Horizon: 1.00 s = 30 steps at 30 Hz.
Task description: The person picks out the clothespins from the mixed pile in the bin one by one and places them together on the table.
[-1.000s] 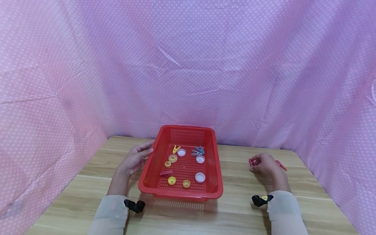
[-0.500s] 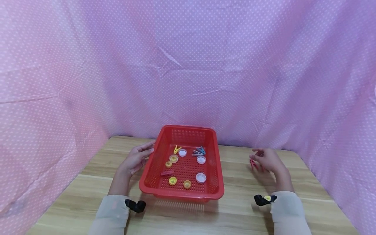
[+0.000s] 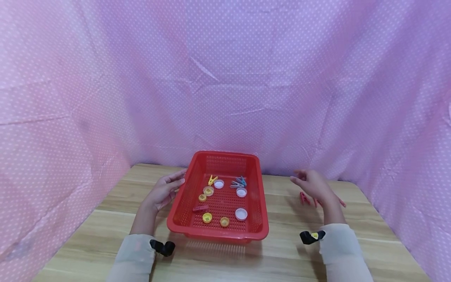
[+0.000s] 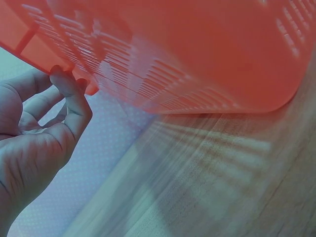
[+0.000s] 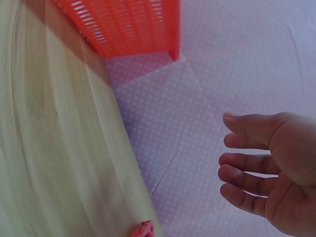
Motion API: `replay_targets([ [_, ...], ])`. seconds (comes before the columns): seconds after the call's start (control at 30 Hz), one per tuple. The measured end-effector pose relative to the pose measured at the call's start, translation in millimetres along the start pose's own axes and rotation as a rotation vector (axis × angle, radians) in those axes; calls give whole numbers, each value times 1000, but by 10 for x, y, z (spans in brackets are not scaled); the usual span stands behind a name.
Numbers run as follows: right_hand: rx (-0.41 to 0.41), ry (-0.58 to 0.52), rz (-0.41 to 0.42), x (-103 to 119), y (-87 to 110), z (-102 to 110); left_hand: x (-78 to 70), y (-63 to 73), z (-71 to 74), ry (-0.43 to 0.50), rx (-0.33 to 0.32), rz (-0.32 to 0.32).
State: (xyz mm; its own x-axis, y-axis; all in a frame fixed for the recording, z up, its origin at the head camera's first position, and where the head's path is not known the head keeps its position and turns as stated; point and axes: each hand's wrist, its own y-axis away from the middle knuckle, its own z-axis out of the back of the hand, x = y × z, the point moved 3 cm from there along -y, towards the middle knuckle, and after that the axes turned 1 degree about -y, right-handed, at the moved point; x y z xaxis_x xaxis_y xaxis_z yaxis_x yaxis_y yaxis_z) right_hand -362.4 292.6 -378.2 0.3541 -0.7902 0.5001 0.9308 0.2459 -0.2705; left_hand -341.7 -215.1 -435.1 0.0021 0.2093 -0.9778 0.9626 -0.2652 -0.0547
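A red perforated basket [image 3: 218, 235] stands on the table with bottle caps and clothespins inside. My left hand [image 3: 165, 191] is at its left side, fingers fairly straight and fingertips touching the outside of the rim, as the left wrist view also shows. My right hand [image 3: 311, 183] hovers above the table at the right with loosely bent fingers and holds nothing. Beneath and beside it lie a red clothespin [image 3: 304, 198], a second clothespin [image 3: 316, 202] partly hidden by the wrist, and a third clothespin [image 3: 342, 202] just beyond the forearm.
Inside the basket are several white caps [image 3: 241, 214] and yellow caps [image 3: 207, 217], a yellow clothespin [image 3: 212, 180], a pink clothespin [image 3: 200, 208] and blue-grey clothespins [image 3: 237, 184]. A pink dotted cloth [image 3: 232, 78] hangs behind the wooden table [image 3: 282, 254].
My right hand has let go of a red clothespin, leaving it on the table, and has risen and moved slightly left. The left hand and basket stay nearly still.
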Motion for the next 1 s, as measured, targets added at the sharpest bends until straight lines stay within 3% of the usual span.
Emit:
replay_targets([
  [0.23, 2, 79, 95, 273, -191, -18, -7, -11, 0, 5, 10, -17],
  [0.4, -2, 180, 226, 552, -321, -88, 24, -12, -4, 11, 12, -5],
  [0.7, -115, 412, 459, 1029, -460, -314, 9, 8, -7, 23, 24, -25],
  [0.8, -95, 497, 514, 1146, -495, -388, 19, 11, -6, 26, 22, -26],
  [1.0, 16, 603, 547, 1350, -548, -516, 29, 4, 0, 29, 29, -38],
])
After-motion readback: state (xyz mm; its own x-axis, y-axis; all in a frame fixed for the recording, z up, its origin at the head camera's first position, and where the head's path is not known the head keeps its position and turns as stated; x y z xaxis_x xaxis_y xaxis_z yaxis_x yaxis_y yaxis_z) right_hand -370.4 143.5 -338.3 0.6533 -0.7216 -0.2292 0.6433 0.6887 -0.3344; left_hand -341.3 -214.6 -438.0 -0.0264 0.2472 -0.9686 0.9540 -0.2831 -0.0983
